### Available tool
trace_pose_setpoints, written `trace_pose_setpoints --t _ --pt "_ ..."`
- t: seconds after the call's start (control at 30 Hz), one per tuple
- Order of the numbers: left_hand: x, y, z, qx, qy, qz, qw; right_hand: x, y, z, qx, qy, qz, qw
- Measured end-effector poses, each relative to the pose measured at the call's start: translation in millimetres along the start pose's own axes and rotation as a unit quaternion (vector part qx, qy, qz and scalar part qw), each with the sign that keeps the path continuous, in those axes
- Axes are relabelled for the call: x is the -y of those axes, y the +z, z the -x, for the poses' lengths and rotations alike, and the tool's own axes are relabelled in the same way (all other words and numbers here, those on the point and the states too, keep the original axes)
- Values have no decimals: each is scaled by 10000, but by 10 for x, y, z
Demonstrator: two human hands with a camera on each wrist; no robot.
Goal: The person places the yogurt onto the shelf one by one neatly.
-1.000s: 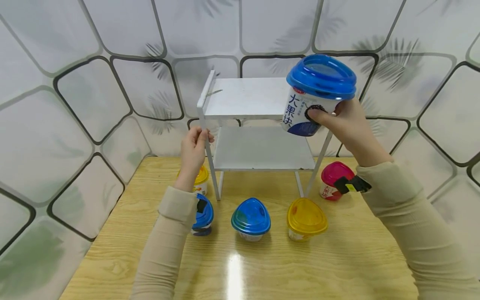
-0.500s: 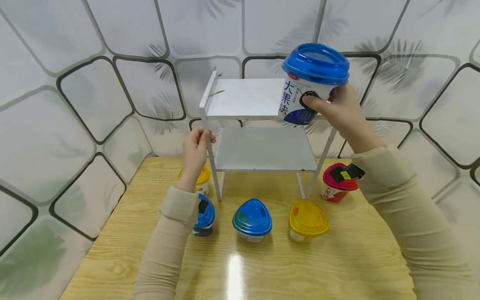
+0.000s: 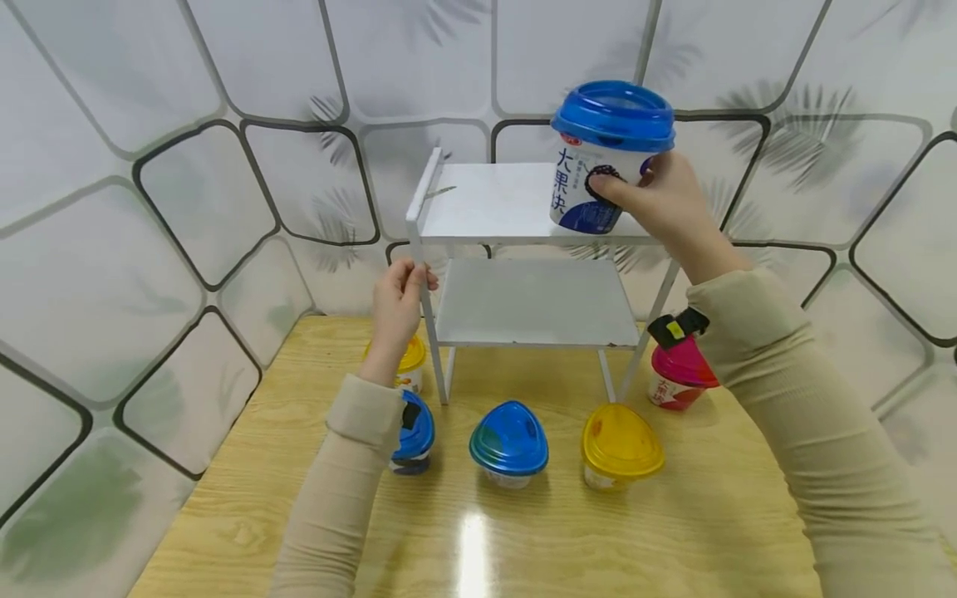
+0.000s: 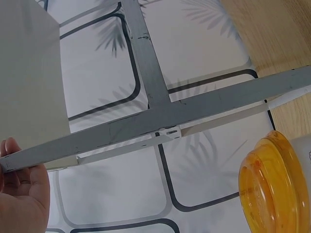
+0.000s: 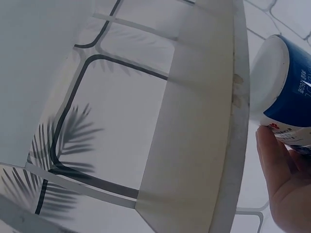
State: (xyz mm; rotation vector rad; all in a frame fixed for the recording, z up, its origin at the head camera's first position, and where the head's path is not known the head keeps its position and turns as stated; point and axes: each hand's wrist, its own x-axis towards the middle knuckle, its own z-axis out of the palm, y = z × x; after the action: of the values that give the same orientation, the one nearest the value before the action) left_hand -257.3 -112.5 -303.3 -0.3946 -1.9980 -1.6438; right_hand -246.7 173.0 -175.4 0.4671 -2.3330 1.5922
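Observation:
In the head view my right hand [image 3: 673, 203] holds a white yogurt cup [image 3: 586, 158] with a blue lid and a blackberry picture. Its thumb lies across the front of the cup. The cup is upright, slightly tilted, in front of and above the right part of the top tier of a white two-tier rack [image 3: 493, 203]. From below, the right wrist view shows the cup's base [image 5: 270, 73] beside the board's edge, apparently clear of it. My left hand [image 3: 398, 307] grips the rack's left front post; the left wrist view shows its fingers [image 4: 38, 184] curled around the grey bar [image 4: 112, 136].
On the wooden table [image 3: 247, 498] stand a blue-lidded cup [image 3: 510, 440] and a yellow-lidded cup [image 3: 622, 444] before the rack. A red-lidded cup [image 3: 680, 378] is at right. Another blue-lidded cup [image 3: 414, 436] and yellow-lidded cup [image 3: 411, 365] are partly behind my left arm. A patterned wall [image 3: 299, 75] stands behind.
My right hand has carried the cup left and slightly up, nearer to the top tier. My left hand keeps its grip on the post. The whole view has shifted slightly.

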Motion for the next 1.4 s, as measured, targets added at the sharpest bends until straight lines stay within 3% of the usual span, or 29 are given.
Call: trace_pose_setpoints --t 0.3,0.53,0.77,1.4 --pt "17 1 5 -65 29 -18 10000 -16 119 -113 68 112 350 9993" --pt "-204 5 61 -53 -12 67 10000 26 263 -210 169 -15 336 9993" --pt "10 10 12 -73 63 59 9999 74 429 -280 224 37 615 9978" --pt "8 11 21 -70 111 85 9999 158 889 -439 698 -310 232 9968"
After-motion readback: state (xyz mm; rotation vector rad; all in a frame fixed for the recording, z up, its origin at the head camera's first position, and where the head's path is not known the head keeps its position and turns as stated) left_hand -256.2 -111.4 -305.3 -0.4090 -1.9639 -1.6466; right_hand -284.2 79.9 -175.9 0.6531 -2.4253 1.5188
